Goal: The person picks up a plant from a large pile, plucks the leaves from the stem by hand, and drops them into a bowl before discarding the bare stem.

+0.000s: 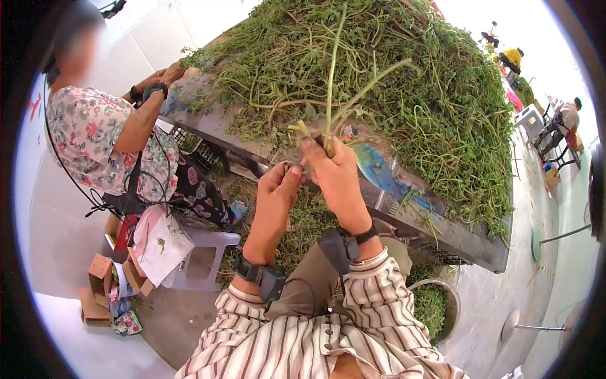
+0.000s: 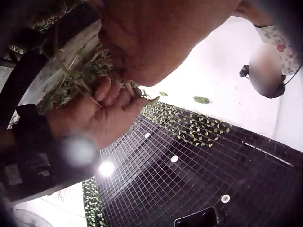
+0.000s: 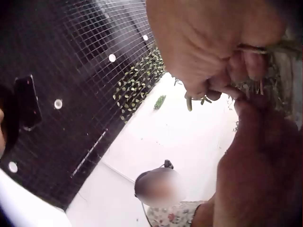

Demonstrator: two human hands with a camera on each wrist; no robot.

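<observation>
My right hand [image 1: 323,150] grips the base of a small bunch of long green stems [image 1: 333,82], held upright in front of the pile of greens [image 1: 429,88]. Just left of it, my left hand [image 1: 290,174] pinches the lower end of the same bunch. In the left wrist view the left hand [image 2: 156,38] fills the top, and the right hand [image 2: 106,111] curls round the stems below it, a small leaf [image 2: 154,99] at its fingertips. In the right wrist view the right hand [image 3: 213,52] holds a short green stem end [image 3: 189,102] above the left hand [image 3: 265,161].
The greens lie heaped on a long dark table [image 1: 442,230]. A metal bowl [image 1: 449,297] of greens stands by my right knee. A seated person [image 1: 101,139] works at the table's left end, beside a plastic stool [image 1: 202,256] and cardboard boxes [image 1: 98,287].
</observation>
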